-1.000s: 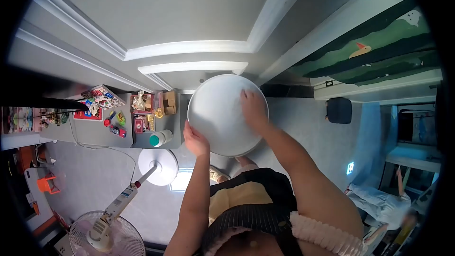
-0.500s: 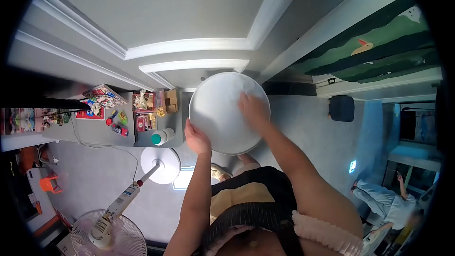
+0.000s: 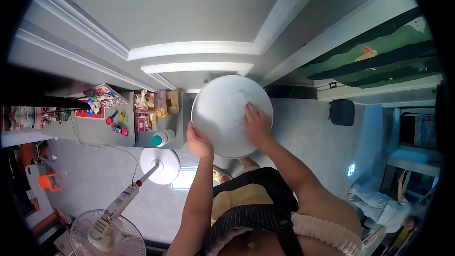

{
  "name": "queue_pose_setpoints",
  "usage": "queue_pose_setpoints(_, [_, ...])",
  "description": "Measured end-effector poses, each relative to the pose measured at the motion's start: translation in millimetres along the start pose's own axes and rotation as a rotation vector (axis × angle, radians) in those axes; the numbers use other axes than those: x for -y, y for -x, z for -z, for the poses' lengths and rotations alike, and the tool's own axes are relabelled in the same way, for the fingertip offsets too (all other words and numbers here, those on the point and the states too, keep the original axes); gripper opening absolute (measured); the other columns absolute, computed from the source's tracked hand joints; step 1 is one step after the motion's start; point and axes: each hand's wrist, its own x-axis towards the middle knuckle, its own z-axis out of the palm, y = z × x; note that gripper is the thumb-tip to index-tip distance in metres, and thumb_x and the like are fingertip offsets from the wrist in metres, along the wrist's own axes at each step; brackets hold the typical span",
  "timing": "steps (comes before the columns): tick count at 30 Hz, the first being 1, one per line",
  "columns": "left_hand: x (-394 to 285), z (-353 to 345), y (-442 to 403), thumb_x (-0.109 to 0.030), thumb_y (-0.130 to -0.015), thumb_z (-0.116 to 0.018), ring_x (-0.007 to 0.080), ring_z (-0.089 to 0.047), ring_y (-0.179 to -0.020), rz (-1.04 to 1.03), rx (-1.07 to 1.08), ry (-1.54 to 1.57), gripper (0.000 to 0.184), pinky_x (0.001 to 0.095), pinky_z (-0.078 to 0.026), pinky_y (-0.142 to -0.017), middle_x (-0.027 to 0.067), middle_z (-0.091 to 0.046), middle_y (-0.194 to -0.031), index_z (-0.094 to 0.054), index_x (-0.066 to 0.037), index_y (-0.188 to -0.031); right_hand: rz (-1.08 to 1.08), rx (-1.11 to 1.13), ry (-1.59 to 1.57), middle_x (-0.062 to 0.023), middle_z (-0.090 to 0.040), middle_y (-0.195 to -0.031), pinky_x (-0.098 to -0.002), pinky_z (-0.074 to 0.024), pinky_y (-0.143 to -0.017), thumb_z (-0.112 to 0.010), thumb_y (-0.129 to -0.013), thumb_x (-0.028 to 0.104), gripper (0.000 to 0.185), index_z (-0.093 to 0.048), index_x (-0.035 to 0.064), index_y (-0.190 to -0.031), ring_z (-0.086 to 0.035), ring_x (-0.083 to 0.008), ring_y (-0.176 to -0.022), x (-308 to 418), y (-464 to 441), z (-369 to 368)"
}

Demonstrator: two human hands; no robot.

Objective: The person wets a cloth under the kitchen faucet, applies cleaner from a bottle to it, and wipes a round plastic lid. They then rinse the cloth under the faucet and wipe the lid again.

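The round top (image 3: 215,109) sits before me, near the panelling (image 3: 189,14), right of the bottle (image 3: 163,137). My right hand (image 3: 257,124) lies on it, fingers loosely extended, grasping nothing I can see. My left hand (image 3: 199,142) touches its left rim, fingers slightly bent; whether they grip, I can't tell.

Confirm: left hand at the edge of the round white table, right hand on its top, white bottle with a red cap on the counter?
One fix: the white bottle has a green cap, not red, per the head view. Left hand at the edge of the round white table, right hand on its top.
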Motion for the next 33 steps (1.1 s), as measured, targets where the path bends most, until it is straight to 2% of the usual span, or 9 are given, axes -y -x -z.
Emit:
queue_pose_setpoints(2, [-0.7, -0.4, 2.0, -0.013, -0.096, -0.045, 0.0366, -0.061, -0.099, -0.014, -0.003, -0.022, 0.031, 0.0412, -0.049, -0.083, 0.0183, -0.063, -0.11, -0.058, -0.002, -0.122, 0.174, 0.007, 0.195, -0.0088, -0.056, -0.129, -0.0425, -0.0429, -0.09, -0.055, -0.089, 0.025, 0.04, -0.055, 0.0046, -0.123, -0.055, -0.0289, -0.104, 4.7, -41.8, 6.2])
queue_pose_setpoints(11, [5.5, -2.1, 1.9, -0.015, -0.096, -0.046, 0.0369, -0.061, -0.101, -0.014, 0.004, 0.016, 0.032, 0.0422, -0.049, -0.084, 0.0189, -0.063, -0.113, -0.057, -0.002, -0.123, 0.164, 0.132, 0.217, -0.0117, -0.049, -0.136, -0.0424, -0.0383, -0.095, -0.058, -0.087, 0.037, 0.056, -0.051, 0.0012, -0.13, -0.05, -0.0279, -0.112, -0.4, -0.9, 4.5])
queue_pose_setpoints(15, [5.9, -5.2, 4.1, -0.013, -0.096, -0.046, 0.0369, -0.061, -0.101, 0.002, 0.01, -0.023, 0.032, 0.0413, -0.049, -0.086, 0.0192, -0.062, -0.114, -0.057, -0.002, -0.123, 0.144, 0.078, 0.196, -0.019, -0.044, -0.14, -0.0435, -0.0359, -0.099, -0.061, -0.085, 0.042, 0.07, -0.043, -0.0061, -0.133, -0.048, -0.032, -0.117, 0.8, -65.0, -2.8])
queue_pose_setpoints(17, [5.8, -1.9, 2.5, -0.013, -0.096, -0.046, 0.0368, -0.061, -0.101, -0.008, 0.012, -0.028, 0.032, 0.0409, -0.049, -0.086, 0.0193, -0.062, -0.114, -0.057, -0.001, -0.123, -0.131, 0.226, 0.059, -0.0275, -0.04, -0.14, -0.044, -0.0319, -0.105, -0.062, -0.083, 0.048, 0.084, -0.036, -0.0134, -0.135, -0.043, -0.037, -0.124, 4.2, -52.9, 2.6])
queue_pose_setpoints(20, [5.1, -5.5, 1.6, -0.012, -0.096, -0.046, 0.0364, -0.061, -0.101, 0.001, -0.005, 0.016, 0.032, 0.0404, -0.049, -0.086, 0.0189, -0.062, -0.114, -0.057, -0.001, -0.124, -0.252, 0.264, 0.173, -0.0319, -0.036, -0.141, -0.0432, -0.0273, -0.109, -0.061, -0.082, 0.054, 0.094, -0.03, -0.0163, -0.137, -0.038, -0.0391, -0.13, 2.9, 12.1, 13.0])
queue_pose_setpoints(24, [5.6, -5.4, 3.6, -0.012, -0.096, -0.046, 0.0357, -0.061, -0.101, 0.004, 0.004, 0.032, 0.032, 0.0402, -0.049, -0.086, 0.0189, -0.063, -0.113, -0.056, -0.001, -0.124, -0.283, 0.207, 0.191, -0.0306, -0.035, -0.143, -0.042, -0.0258, -0.111, -0.057, -0.084, 0.055, 0.094, -0.029, -0.016, -0.138, -0.034, -0.0384, -0.133, 12.5, -12.8, -5.1])
queue_pose_setpoints(27, [6.6, -1.8, 0.5, -0.013, -0.096, -0.046, 0.0353, -0.061, -0.102, 0.007, 0.022, -0.013, 0.032, 0.04, -0.049, -0.086, 0.0188, -0.063, -0.113, -0.056, -0.001, -0.124, -0.076, 0.115, 0.216, -0.03, -0.036, -0.143, -0.0409, -0.0268, -0.11, -0.054, -0.086, 0.055, 0.091, -0.029, -0.0155, -0.138, -0.035, -0.0372, -0.133, 14.9, -68.1, -36.1])
queue_pose_setpoints(29, [5.5, -2.4, -1.4, -0.014, -0.097, -0.045, 0.0349, -0.061, -0.102, -0.015, 0.032, -0.044, 0.032, 0.04, -0.049, -0.086, 0.0184, -0.063, -0.113, -0.056, -0.002, -0.124, 0.278, 0.178, 0.263, -0.0298, -0.045, -0.135, -0.0416, -0.0339, -0.104, -0.057, -0.087, 0.046, 0.076, -0.041, -0.0135, -0.131, -0.046, -0.0357, -0.123, 18.5, -89.4, -26.1])
queue_pose_setpoints(33, [4.7, 0.5, 0.9, -0.018, -0.097, -0.044, 0.0343, -0.061, -0.104, 0.03, 0.05, -0.058, 0.033, 0.0402, -0.049, -0.087, 0.0162, -0.063, -0.116, -0.057, -0.005, -0.125, 0.157, 0.554, 0.173, -0.0267, -0.052, -0.128, -0.0417, -0.0382, -0.098, -0.056, -0.088, 0.041, 0.061, -0.052, -0.0085, -0.122, -0.052, -0.0332, -0.114, -21.4, -75.5, 33.3])
